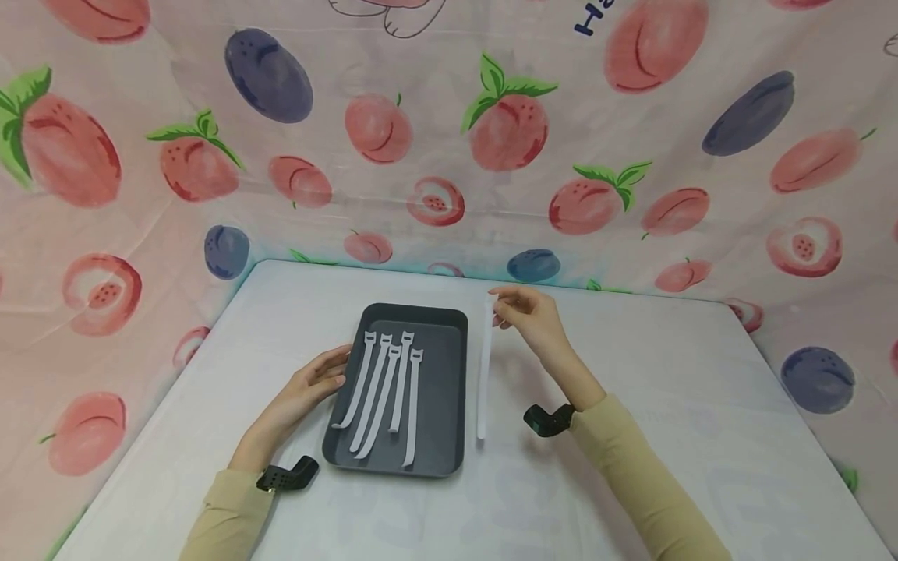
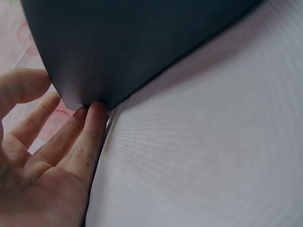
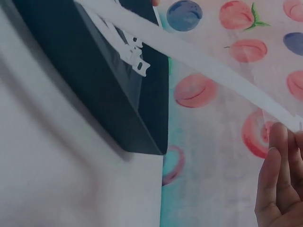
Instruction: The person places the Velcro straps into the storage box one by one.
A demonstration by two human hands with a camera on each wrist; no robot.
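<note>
My right hand (image 1: 528, 315) pinches one end of a white hook-and-loop cable tie (image 1: 485, 374) between thumb and fingers, and the strap hangs down just right of the dark grey tray (image 1: 452, 421). Seen from the right wrist, the strap (image 3: 189, 59) stretches across in front of the tray toward the fingertips. Several more white cable ties (image 1: 379, 401) lie side by side in the tray, slotted heads toward the far end. My left hand (image 1: 312, 386) rests at the tray's left side, its extended fingers (image 2: 78, 151) touching the outer wall.
The tray stands on a white-covered table (image 1: 631, 374). Behind it rises a pink curtain (image 1: 435, 148) printed with peaches and plums. A black wrist camera sits on each forearm, the left one (image 1: 289, 474) close to the tray's near left corner.
</note>
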